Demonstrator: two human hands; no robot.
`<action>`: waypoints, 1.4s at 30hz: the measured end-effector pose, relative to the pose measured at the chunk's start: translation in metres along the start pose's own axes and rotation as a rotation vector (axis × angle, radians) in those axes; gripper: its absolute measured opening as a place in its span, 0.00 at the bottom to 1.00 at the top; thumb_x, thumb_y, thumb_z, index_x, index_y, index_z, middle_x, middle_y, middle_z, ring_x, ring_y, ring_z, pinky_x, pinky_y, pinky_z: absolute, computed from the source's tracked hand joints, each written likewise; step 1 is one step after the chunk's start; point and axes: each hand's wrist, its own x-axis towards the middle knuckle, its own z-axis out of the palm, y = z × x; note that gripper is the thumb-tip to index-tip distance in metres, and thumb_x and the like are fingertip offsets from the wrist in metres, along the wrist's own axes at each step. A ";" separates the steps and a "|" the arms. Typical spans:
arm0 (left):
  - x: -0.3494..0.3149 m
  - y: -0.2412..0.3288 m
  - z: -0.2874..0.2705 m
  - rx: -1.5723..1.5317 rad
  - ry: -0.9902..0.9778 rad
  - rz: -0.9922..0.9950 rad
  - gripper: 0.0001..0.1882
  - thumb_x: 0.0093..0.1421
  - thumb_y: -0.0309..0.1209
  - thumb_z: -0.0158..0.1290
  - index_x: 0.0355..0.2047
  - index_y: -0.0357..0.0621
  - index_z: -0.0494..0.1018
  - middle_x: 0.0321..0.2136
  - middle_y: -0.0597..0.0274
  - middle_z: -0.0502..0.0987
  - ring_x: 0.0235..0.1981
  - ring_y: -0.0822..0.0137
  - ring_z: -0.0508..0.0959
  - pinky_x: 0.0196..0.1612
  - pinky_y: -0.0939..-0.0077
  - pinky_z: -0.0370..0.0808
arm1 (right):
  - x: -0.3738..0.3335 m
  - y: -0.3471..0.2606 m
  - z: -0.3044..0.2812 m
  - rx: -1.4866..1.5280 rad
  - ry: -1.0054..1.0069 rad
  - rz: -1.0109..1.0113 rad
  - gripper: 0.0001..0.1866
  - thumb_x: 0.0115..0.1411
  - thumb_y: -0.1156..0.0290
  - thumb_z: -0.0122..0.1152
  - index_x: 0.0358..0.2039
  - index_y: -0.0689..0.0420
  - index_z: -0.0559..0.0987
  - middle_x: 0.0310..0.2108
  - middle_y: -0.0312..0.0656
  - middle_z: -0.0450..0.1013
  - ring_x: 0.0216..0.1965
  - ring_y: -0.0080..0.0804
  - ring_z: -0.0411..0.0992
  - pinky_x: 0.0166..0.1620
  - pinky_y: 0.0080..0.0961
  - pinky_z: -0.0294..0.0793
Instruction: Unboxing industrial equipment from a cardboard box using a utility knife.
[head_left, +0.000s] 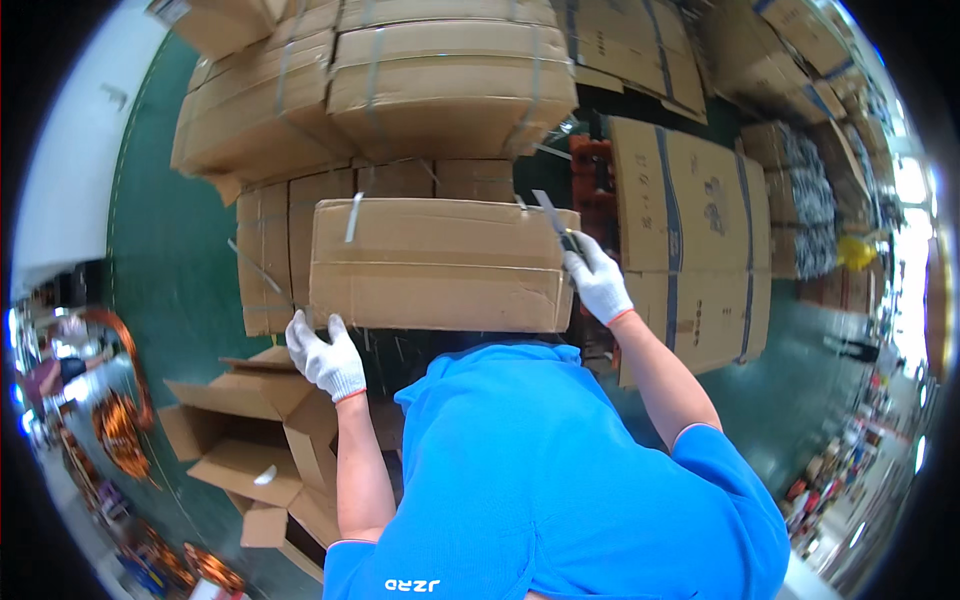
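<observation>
A closed brown cardboard box lies in front of me on top of other boxes, its long side running left to right. A pale strip hangs at its upper left edge. In my right hand, gloved in white, is a box cutter with its blade out, pointing up and left over the box's right end. At the lower left corner of the box is my left hand, also gloved, with thumb and fingers apart. I cannot tell whether its fingertips touch the cardboard.
Large strapped cartons are stacked beyond the box. Several opened, empty boxes sit at the lower left. Flat cardboard packs with dark straps stand to the right, beside an orange-red metal frame. Coiled orange material lies far left on the green floor.
</observation>
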 end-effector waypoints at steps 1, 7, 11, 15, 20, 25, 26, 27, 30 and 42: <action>-0.001 0.010 0.003 -0.006 -0.014 0.029 0.31 0.57 0.31 0.69 0.60 0.39 0.73 0.59 0.42 0.73 0.60 0.42 0.74 0.63 0.51 0.72 | -0.009 0.004 -0.015 0.048 0.030 0.025 0.21 0.73 0.64 0.59 0.62 0.56 0.75 0.40 0.42 0.82 0.36 0.26 0.78 0.40 0.27 0.78; -0.019 0.111 0.037 -0.271 -0.274 0.548 0.21 0.60 0.31 0.66 0.53 0.43 0.79 0.54 0.48 0.79 0.60 0.47 0.76 0.65 0.54 0.72 | -0.071 0.057 -0.056 0.079 0.042 0.267 0.24 0.72 0.61 0.59 0.65 0.55 0.75 0.40 0.41 0.82 0.33 0.24 0.77 0.36 0.25 0.77; -0.043 0.183 0.058 -0.411 -0.473 0.893 0.17 0.59 0.32 0.66 0.48 0.47 0.81 0.50 0.52 0.81 0.54 0.48 0.79 0.60 0.54 0.75 | -0.088 0.077 -0.051 -0.046 -0.023 0.227 0.25 0.71 0.58 0.56 0.64 0.58 0.75 0.45 0.53 0.82 0.45 0.47 0.81 0.50 0.36 0.77; -0.063 0.234 0.066 -0.499 -0.556 0.959 0.16 0.58 0.30 0.66 0.47 0.45 0.80 0.50 0.52 0.81 0.53 0.48 0.79 0.58 0.55 0.75 | -0.091 0.096 -0.039 0.000 0.047 0.182 0.25 0.71 0.57 0.55 0.63 0.57 0.76 0.47 0.56 0.82 0.50 0.54 0.80 0.53 0.39 0.76; -0.071 0.242 0.069 -0.476 -0.594 0.947 0.15 0.59 0.30 0.65 0.47 0.44 0.81 0.50 0.51 0.81 0.53 0.48 0.79 0.59 0.56 0.76 | -0.080 0.096 -0.039 0.049 -0.009 0.226 0.25 0.71 0.57 0.54 0.62 0.57 0.76 0.46 0.57 0.81 0.49 0.56 0.80 0.51 0.42 0.77; -0.070 0.213 0.075 -0.414 -0.582 0.890 0.15 0.58 0.32 0.65 0.46 0.46 0.81 0.49 0.51 0.81 0.53 0.47 0.79 0.58 0.54 0.76 | -0.063 0.100 -0.033 0.038 0.023 0.141 0.23 0.72 0.57 0.53 0.60 0.57 0.77 0.46 0.58 0.81 0.49 0.59 0.78 0.51 0.44 0.77; -0.070 0.207 0.076 -0.396 -0.579 0.845 0.15 0.59 0.32 0.65 0.46 0.46 0.81 0.49 0.51 0.81 0.53 0.47 0.79 0.58 0.55 0.76 | -0.059 0.100 -0.035 0.015 0.034 0.091 0.23 0.72 0.57 0.53 0.59 0.57 0.78 0.46 0.59 0.81 0.49 0.60 0.78 0.51 0.45 0.77; -0.070 0.201 0.077 -0.377 -0.575 0.796 0.15 0.59 0.32 0.64 0.46 0.46 0.81 0.49 0.51 0.81 0.53 0.47 0.79 0.57 0.55 0.76 | -0.056 0.100 -0.039 0.017 0.027 0.090 0.23 0.72 0.57 0.53 0.59 0.57 0.78 0.46 0.59 0.81 0.49 0.60 0.78 0.51 0.45 0.77; -0.070 0.186 0.076 -0.350 -0.569 0.739 0.14 0.60 0.33 0.64 0.46 0.46 0.81 0.49 0.51 0.81 0.52 0.48 0.79 0.57 0.56 0.76 | -0.040 0.082 -0.070 -0.076 -0.304 0.252 0.23 0.71 0.56 0.52 0.57 0.57 0.80 0.46 0.57 0.81 0.49 0.55 0.80 0.51 0.44 0.77; -0.048 0.110 0.072 -0.147 -0.399 0.510 0.19 0.62 0.39 0.63 0.52 0.47 0.79 0.52 0.46 0.79 0.56 0.45 0.77 0.61 0.52 0.73 | -0.059 0.112 -0.106 -0.080 -0.624 0.303 0.26 0.68 0.58 0.61 0.63 0.57 0.79 0.51 0.43 0.82 0.49 0.30 0.77 0.56 0.29 0.75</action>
